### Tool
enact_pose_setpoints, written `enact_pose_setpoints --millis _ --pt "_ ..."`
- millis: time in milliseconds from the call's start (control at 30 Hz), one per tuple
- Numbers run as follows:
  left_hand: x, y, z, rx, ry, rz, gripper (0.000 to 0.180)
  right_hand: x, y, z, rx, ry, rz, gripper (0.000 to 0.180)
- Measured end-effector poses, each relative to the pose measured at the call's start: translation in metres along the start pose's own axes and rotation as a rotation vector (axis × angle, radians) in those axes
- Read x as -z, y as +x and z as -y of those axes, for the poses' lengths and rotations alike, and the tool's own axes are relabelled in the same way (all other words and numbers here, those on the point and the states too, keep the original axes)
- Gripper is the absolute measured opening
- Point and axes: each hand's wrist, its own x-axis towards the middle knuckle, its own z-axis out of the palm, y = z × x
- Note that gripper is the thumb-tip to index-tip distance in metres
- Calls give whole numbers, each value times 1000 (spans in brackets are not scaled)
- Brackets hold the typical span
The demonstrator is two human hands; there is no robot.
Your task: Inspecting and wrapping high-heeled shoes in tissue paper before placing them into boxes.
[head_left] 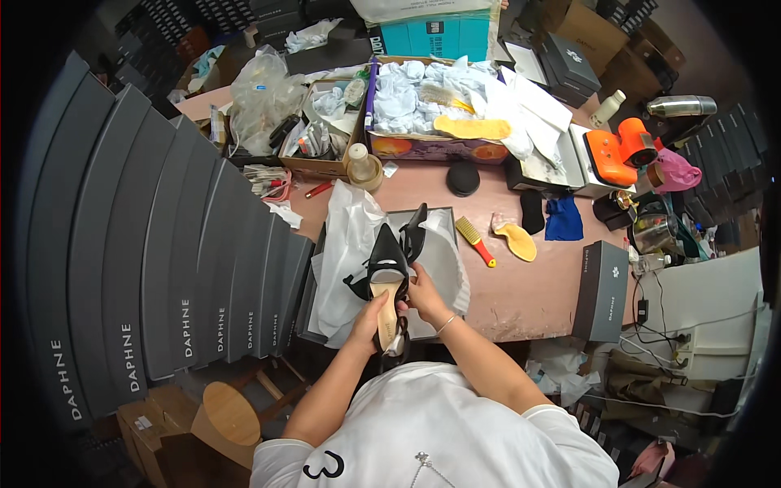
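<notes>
Holding a black pointed shoe (388, 281) with both hands, we grip it over the open shoe box (443, 313) lined with white paper (346, 252): left hand (371, 315) closed on the heel, right hand (425, 294) closed on its side.

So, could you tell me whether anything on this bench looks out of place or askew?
A loose tan insole lies bare on the pink table, apart from any shoe. Another insole sits atop the crumpled tissue in the cardboard box. Nothing looks spilled or damaged.
</notes>
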Motion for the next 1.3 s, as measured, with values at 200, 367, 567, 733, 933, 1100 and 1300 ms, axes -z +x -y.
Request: enact_pose_setpoints --millis 200,367,567,733,933,1100,1300 --pt "-3 -35 -14 -186 -21 -98 50 24 7 32 -70 -124 122 64" --pt "-15 -51 -10 -281 -14 -207 43 28 25 17 -41 14 72 39" --pt "-35 -71 -20 -200 4 -92 47 85 -42 46 -24 125 119 22" --pt "-50 -37 -5 -93 0 17 49 104 -98 73 -100 296 371 25" --pt "-66 -20 -6 -117 75 218 46 89 -123 74 96 199 296 35" --pt "-73 -15 -21 -233 63 261 48 92 -128 89 304 -70 271 32" --pt "-67 -14 -25 -335 143 283 60 98 -124 81 355 -128 248 28"
